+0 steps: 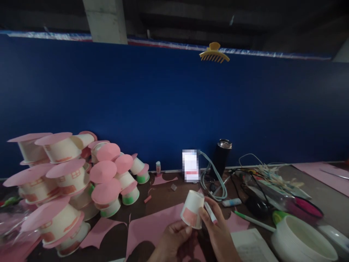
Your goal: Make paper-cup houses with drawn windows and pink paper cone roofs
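Observation:
A white paper cup [195, 202], tilted with its wide rim down, is between my hands above the table. A pink coloured patch marks its side near the rim. My left hand [174, 238] grips the cup by its lower rim, thumb and fingers closed. In my right hand [216, 225] is a white marker [209, 211] with a pinkish end pointing down. The right fingertips also touch the cup's side. Under my hands lies a pink paper sheet [148, 225] with rounded cut-outs.
Stacked cups with pink paper discs [67, 174] fill the left. A glue stick [158, 168], a lit phone [191, 166] and a black flask [221, 158] stand along the blue partition [152, 102]. White bowls [302, 240], cables [215, 185] and a green-tipped marker [253, 221] lie right.

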Demonstrator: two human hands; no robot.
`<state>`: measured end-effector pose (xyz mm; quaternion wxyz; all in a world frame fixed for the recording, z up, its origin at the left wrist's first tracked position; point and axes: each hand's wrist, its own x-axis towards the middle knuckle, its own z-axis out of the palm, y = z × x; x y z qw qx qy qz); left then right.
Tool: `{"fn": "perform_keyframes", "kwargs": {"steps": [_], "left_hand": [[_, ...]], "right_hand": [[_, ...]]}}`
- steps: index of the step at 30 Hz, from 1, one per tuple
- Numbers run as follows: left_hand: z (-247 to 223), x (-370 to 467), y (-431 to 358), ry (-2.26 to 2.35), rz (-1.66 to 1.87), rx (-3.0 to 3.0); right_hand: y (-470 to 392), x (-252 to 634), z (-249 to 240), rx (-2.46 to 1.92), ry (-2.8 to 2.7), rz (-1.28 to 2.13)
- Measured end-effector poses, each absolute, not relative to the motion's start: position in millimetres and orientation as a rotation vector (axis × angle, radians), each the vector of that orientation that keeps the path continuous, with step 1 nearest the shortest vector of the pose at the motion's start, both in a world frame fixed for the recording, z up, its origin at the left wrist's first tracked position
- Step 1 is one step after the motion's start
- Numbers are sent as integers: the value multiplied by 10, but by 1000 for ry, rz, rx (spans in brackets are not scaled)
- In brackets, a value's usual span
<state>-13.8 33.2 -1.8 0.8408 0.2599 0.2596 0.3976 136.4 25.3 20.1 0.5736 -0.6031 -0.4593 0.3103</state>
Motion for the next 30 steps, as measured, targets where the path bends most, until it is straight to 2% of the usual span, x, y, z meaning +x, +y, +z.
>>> {"fn": "perform_keyframes", "kwargs": {"steps": [3, 9, 15, 30], "left_hand": [[-47, -143, 335, 559, 886, 537], [124, -177, 309, 614, 993, 335], [219, -180, 281, 593, 1088, 362], [96, -179, 301, 594, 1076, 520]], "right_hand": [[270, 1370, 161, -1406, -1137, 665], [200, 1505, 85, -1249, -1323, 219], [21, 1392, 276, -1080, -1684, 96], [25, 1336, 415, -1205, -1778, -114]]}}
